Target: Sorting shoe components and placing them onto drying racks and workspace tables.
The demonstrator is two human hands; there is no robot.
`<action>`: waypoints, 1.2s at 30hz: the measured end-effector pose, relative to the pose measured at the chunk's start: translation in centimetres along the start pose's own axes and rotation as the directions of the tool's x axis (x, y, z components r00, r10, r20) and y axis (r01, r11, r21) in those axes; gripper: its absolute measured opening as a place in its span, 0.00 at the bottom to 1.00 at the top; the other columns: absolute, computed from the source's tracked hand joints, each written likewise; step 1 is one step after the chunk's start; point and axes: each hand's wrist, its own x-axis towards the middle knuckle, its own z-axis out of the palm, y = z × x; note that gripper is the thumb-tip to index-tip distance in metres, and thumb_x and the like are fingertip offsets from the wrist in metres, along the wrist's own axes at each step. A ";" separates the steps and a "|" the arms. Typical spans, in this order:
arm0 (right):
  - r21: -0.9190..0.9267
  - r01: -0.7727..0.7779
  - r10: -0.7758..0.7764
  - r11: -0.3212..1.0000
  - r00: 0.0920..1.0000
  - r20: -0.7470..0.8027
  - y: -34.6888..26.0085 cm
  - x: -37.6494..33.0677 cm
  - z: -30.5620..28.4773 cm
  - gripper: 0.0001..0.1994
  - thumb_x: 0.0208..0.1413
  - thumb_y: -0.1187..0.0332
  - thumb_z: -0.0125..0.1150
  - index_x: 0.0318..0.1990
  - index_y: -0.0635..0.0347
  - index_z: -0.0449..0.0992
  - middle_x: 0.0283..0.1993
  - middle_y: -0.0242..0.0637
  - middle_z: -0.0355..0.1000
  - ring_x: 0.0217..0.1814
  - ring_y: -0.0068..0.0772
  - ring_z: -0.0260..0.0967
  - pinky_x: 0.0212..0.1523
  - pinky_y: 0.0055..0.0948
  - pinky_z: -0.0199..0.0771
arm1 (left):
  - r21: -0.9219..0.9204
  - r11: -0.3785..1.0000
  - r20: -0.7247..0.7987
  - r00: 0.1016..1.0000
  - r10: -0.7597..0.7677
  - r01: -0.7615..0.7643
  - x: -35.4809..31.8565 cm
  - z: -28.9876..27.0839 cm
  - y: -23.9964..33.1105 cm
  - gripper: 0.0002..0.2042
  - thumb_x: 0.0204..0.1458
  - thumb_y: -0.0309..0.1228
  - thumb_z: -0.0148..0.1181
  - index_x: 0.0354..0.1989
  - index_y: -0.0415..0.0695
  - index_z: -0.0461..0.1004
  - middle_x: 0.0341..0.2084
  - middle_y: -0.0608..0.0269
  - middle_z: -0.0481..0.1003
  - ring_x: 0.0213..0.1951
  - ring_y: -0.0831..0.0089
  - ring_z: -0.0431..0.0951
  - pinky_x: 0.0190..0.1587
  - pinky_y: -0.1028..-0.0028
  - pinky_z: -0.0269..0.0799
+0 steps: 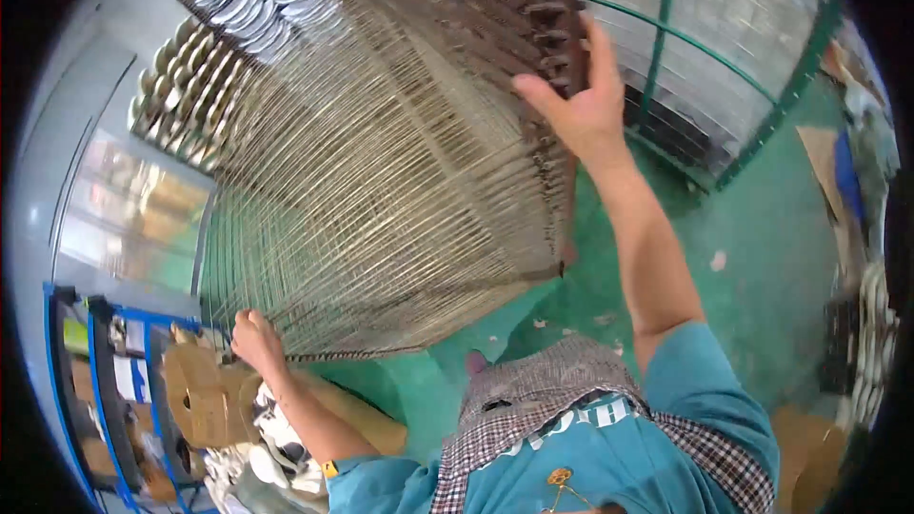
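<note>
Wire rack [381,200] is held between both hands, above the green floor [743,228]. Its near left corner is apparently pinched by the closed left hand [257,338]; its dark side edge is gripped by the right hand [592,114]. Steadying or shifting seems in hand; next, matched support from both grips is likely called for. Beyond the left hand, pale curved pieces [181,95] are stood in rows.
</note>
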 end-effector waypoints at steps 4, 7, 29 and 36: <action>-0.005 -0.033 0.033 0.999 0.996 0.088 5.2 3.5 -6.8 0.36 0.36 0.58 0.67 0.52 0.65 0.57 0.46 0.42 0.65 0.46 0.31 0.64 0.47 0.28 0.64 | 0.135 0.991 0.004 1.000 -0.010 0.009 -6.9 -2.1 6.9 0.17 0.48 0.39 0.41 0.21 0.39 0.69 0.20 0.47 0.71 0.28 0.51 0.71 0.34 0.58 0.63; 0.024 -0.071 0.067 0.997 0.990 0.121 7.9 6.0 -10.8 0.35 0.38 0.51 0.64 0.49 0.65 0.61 0.45 0.42 0.66 0.45 0.30 0.64 0.46 0.27 0.63 | -0.166 0.980 0.056 0.993 -0.103 0.111 -10.4 -5.6 11.0 0.24 0.46 0.49 0.46 0.20 0.36 0.69 0.20 0.47 0.72 0.28 0.52 0.71 0.34 0.60 0.64; 0.391 -0.341 0.185 0.855 0.905 0.383 22.4 18.0 -34.5 0.23 0.49 0.45 0.49 0.20 0.58 0.67 0.17 0.24 0.54 0.23 0.19 0.51 0.26 0.29 0.53 | 0.013 0.955 0.070 0.953 -0.296 0.296 -39.2 -23.2 41.3 0.25 0.48 0.52 0.44 0.22 0.37 0.70 0.18 0.49 0.70 0.23 0.53 0.69 0.28 0.60 0.62; 0.268 -0.406 0.217 0.873 0.818 0.532 20.3 19.3 -39.5 0.17 0.50 0.57 0.51 0.35 0.64 0.71 0.30 0.34 0.69 0.33 0.27 0.64 0.38 0.25 0.63 | 0.141 0.848 -0.025 0.858 -0.512 0.510 -46.3 -31.0 45.6 0.27 0.48 0.53 0.43 0.24 0.35 0.69 0.19 0.48 0.69 0.24 0.51 0.67 0.29 0.60 0.61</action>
